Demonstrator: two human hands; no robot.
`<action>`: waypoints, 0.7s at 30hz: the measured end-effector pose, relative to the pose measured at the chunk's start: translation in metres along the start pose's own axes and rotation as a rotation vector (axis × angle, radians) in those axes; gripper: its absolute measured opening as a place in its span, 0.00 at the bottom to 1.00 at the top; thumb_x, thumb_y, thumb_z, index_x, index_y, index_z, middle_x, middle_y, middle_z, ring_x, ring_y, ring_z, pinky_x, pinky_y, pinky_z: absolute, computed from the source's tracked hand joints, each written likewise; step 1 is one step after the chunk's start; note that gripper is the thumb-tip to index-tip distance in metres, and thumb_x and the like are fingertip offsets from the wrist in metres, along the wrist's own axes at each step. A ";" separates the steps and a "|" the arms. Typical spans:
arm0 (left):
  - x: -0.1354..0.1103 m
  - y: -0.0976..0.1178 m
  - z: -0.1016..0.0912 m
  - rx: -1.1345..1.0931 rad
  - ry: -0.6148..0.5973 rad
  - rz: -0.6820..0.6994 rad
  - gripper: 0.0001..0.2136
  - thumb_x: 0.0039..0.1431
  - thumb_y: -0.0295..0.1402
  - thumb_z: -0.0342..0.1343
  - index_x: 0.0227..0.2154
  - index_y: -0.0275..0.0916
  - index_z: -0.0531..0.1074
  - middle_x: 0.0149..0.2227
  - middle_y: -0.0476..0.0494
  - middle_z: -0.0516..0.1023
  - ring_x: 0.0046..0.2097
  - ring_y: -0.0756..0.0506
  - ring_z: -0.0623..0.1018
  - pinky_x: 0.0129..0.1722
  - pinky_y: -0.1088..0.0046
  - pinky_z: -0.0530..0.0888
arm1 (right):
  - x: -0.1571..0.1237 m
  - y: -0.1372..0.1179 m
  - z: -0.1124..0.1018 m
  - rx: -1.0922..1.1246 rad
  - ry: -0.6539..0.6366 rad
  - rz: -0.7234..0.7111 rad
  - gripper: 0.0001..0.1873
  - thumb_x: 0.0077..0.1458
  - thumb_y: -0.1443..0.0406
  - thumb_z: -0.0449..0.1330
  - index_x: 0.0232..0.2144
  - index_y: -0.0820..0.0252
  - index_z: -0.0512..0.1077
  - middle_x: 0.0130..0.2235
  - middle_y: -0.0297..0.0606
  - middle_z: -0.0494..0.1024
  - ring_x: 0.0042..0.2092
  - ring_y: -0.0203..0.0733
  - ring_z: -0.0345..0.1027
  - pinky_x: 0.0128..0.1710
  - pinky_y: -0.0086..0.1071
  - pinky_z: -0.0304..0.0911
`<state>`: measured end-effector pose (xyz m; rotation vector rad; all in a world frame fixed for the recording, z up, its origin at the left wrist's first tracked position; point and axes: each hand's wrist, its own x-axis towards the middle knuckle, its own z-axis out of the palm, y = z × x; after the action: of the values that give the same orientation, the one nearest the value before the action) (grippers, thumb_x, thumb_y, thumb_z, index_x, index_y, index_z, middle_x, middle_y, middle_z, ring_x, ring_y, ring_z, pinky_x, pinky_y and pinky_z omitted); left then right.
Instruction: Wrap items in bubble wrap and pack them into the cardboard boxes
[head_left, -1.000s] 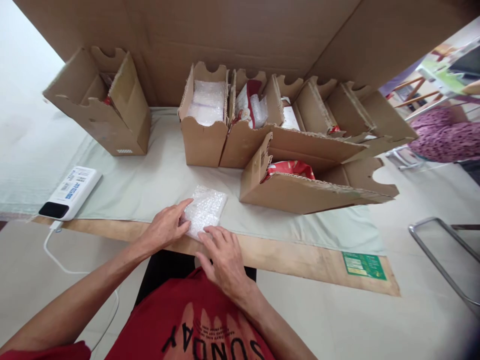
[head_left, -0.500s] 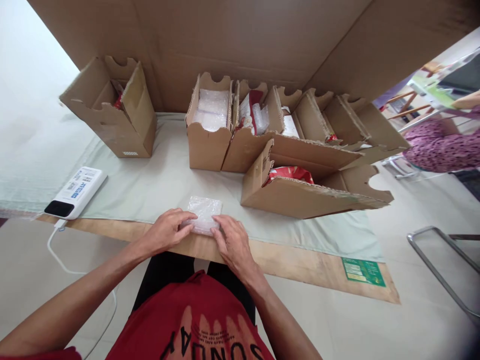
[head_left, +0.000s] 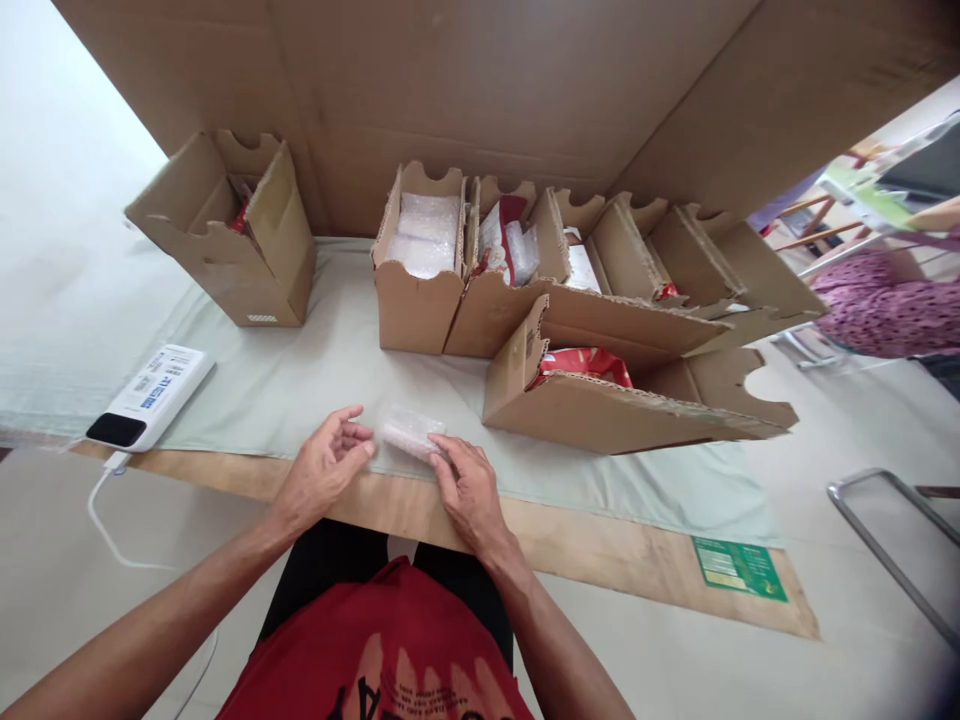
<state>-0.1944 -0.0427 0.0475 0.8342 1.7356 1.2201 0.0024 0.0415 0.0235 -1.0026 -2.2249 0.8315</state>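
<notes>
Cardboard screen [head_left: 480,90] looming at the back, and below it the bench [head_left: 630,545], pale cloth [head_left: 337,375] over the top, bare wood showing along the front edge. Boxes next: a row of boxes [head_left: 421,315] lines the rear edge, a lone box [head_left: 270,280] stands toward the rear left corner, and a front box [head_left: 607,422] sits across the right half, ahead of the row, red pouch [head_left: 592,363] inside. White device [head_left: 161,395] by the front left corner. Down to the hands! Left hand [head_left: 322,475], fingers loosely curled, just short of contact, gripping nothing; right hand [head_left: 474,490], fingers pinching the right end of the bubble-wrap packet [head_left: 411,428], which lies just inside the front edge, around its middle. Touch matters: I'd keep that pinch light so the bubbles survive, with the left fingers flat against the other end to hold the wrap square. Counting up: one bench, seven boxes by my reckoning, five in the row, though overlap muddles its right end; one device, two hands, one packet being handled.
</notes>
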 end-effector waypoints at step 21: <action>-0.024 0.020 0.054 -0.400 -0.338 0.153 0.39 0.60 0.40 0.62 0.71 0.47 0.51 0.40 0.47 0.78 0.41 0.47 0.78 0.45 0.70 0.76 | -0.044 -0.033 -0.097 0.371 0.184 0.130 0.05 0.59 0.62 0.63 0.38 0.55 0.76 0.34 0.35 0.79 0.35 0.40 0.73 0.37 0.32 0.70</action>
<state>-0.1343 -0.0358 0.0634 0.8794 1.1269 1.3767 0.0795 0.0184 0.1006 -1.0021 -1.7817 1.1124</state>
